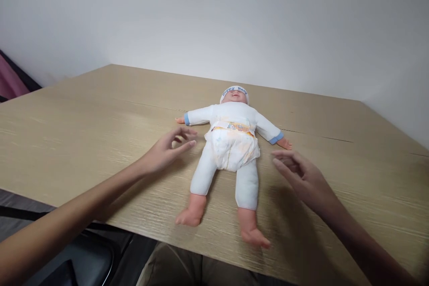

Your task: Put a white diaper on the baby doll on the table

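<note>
Baby doll [231, 143] flat on back, mid wooden table [83, 134], head away, feet toward me, diapered. Long axis runs straight out from me. My left hand [166, 149] and right hand [298, 174] flank its hips, fingers loose, grasping nothing; left slightly nearer.

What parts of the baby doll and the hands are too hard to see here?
Head view only:
- White-suited baby doll: its back is pressed to the light wooden table, so hidden.
- White headband with blue lettering: the words are too small to read surely.
- Left hand and right hand: the palms face away or down; whether the fingertips touch the table cannot be told.
- Both arms: cut off by the bottom edge.
</note>
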`<control>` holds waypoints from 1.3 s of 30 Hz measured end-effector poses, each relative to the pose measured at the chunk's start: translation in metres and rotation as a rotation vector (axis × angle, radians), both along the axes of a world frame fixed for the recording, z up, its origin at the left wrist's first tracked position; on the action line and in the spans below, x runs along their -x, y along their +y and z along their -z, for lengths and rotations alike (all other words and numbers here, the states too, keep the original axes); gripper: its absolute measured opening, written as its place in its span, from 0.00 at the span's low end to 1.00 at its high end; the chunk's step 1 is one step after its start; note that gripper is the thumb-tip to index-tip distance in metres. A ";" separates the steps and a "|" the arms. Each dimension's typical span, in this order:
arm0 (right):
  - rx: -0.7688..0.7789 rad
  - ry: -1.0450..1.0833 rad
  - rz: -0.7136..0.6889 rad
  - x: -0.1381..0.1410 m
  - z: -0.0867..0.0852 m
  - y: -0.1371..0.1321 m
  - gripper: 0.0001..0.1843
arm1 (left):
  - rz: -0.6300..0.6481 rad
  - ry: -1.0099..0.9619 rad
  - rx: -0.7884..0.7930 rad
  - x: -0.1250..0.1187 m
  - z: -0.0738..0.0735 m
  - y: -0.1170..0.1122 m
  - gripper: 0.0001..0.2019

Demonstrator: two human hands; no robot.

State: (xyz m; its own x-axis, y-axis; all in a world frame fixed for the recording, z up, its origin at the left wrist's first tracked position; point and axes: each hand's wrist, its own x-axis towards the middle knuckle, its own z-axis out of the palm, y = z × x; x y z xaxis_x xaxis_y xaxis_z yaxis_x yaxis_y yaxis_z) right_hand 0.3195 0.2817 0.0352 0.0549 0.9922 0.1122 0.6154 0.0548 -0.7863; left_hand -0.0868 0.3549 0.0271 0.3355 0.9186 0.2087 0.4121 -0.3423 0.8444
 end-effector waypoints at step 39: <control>0.002 -0.097 -0.433 0.081 0.019 -0.248 0.30 | -0.069 0.443 0.314 0.020 0.074 -0.420 0.36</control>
